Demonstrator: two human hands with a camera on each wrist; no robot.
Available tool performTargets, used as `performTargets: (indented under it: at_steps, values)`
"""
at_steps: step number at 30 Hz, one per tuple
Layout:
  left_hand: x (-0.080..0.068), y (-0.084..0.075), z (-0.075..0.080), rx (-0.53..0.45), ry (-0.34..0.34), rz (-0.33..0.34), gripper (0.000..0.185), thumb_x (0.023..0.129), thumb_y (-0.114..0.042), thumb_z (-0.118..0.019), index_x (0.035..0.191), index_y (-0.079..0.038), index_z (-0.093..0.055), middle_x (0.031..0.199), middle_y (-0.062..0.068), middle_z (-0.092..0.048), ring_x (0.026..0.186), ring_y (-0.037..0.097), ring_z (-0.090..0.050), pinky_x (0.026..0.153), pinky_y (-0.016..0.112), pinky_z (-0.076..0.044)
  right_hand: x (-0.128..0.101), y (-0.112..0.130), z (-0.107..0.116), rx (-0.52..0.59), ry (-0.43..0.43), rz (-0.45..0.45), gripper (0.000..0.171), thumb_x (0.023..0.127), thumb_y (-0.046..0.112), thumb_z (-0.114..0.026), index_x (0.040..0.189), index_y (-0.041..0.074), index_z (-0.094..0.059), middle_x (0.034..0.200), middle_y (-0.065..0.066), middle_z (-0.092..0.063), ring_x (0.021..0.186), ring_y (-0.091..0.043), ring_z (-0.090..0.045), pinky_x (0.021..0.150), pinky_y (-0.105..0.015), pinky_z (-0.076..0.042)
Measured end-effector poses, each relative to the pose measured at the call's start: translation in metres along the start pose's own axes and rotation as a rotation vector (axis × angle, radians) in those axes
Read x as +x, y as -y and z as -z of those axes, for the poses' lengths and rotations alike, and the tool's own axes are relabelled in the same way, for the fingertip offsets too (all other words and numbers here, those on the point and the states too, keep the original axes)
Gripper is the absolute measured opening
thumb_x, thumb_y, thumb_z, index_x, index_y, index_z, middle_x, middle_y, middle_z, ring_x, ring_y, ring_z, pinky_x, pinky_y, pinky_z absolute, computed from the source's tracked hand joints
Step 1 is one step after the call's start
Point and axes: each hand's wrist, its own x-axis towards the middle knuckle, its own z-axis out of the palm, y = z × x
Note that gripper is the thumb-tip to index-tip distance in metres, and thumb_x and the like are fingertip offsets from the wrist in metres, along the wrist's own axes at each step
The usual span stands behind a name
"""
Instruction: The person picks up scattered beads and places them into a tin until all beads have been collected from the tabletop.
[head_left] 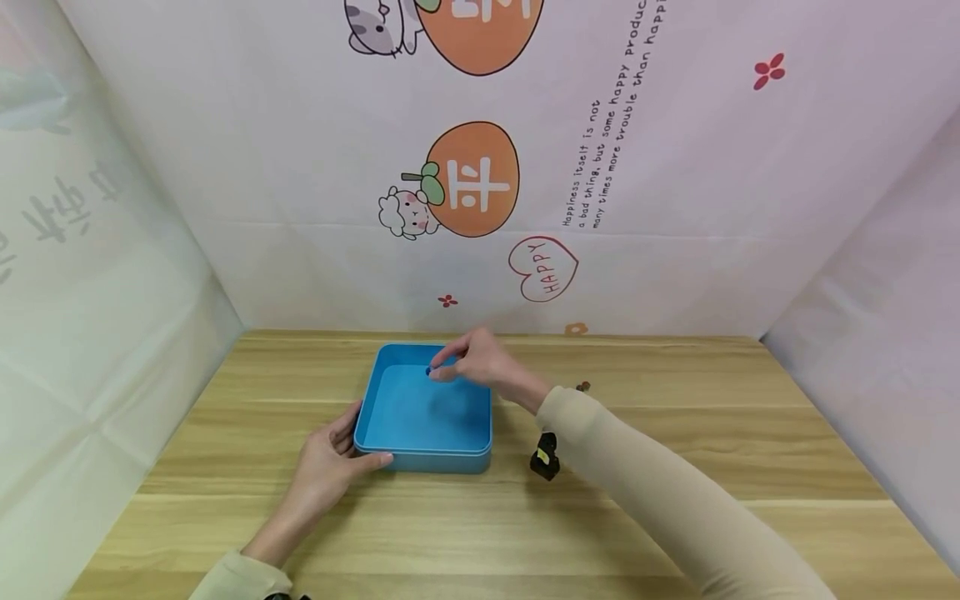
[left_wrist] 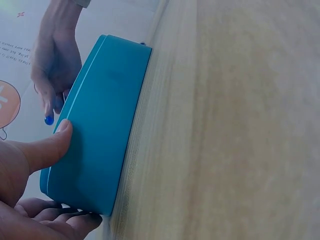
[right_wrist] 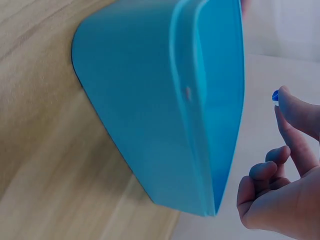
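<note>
A shallow blue square box point(head_left: 423, 412) sits open-topped on the wooden table point(head_left: 675, 433). My left hand point(head_left: 358, 443) grips its near left corner, thumb against the front wall. In the left wrist view the thumb point(left_wrist: 50, 146) presses the box's outer wall point(left_wrist: 102, 125) and the fingers curl under the corner. My right hand point(head_left: 444, 367) hovers over the far part of the box, pinching a small dark blue piece point(head_left: 431, 372) at the fingertips. That piece point(right_wrist: 275, 96) also shows in the right wrist view, above the box rim point(right_wrist: 210, 115), and as a blue dot point(left_wrist: 48, 120) in the left wrist view.
A small black and yellow object point(head_left: 545, 457) lies on the table just right of the box, close under my right forearm. A tiny brown item point(head_left: 582, 387) lies farther back. Printed backdrop walls point(head_left: 480, 183) enclose the table on three sides.
</note>
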Motion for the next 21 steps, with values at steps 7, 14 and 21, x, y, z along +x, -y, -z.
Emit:
performTargets:
  at_steps: [7,14,21]
  values:
    - [-0.001,0.0,-0.001,0.02,-0.012,0.014,0.102,0.084,-0.013,-0.092,0.164,0.003,-0.03,0.167,0.023,-0.031,0.15,0.039,-0.036,0.114,0.044,-0.041,0.003,-0.002,-0.014,0.006,0.017,-0.005,0.009,0.091,0.019,-0.087,0.097,0.012,-0.087,0.092,-0.004,-0.066,0.084,-0.022,-0.049,0.069,-0.032,-0.034]
    - [-0.001,0.001,-0.001,0.019,-0.012,0.009,0.102,0.084,-0.013,-0.092,0.163,0.004,-0.029,0.167,0.024,-0.03,0.149,0.039,-0.037,0.114,0.045,-0.041,0.003,-0.003,-0.022,-0.003,0.016,-0.025,0.007,0.091,0.018,-0.087,0.096,0.013,-0.086,0.092,-0.004,-0.064,0.083,-0.021,-0.049,0.068,-0.031,-0.035]
    - [0.0,0.001,0.0,0.011,-0.008,-0.006,0.102,0.085,-0.012,-0.092,0.163,0.004,-0.029,0.167,0.023,-0.03,0.149,0.038,-0.036,0.114,0.043,-0.041,0.003,-0.005,-0.028,-0.012,0.02,-0.03,0.006,0.091,0.017,-0.087,0.096,0.014,-0.087,0.094,-0.004,-0.066,0.082,-0.021,-0.048,0.067,-0.031,-0.035]
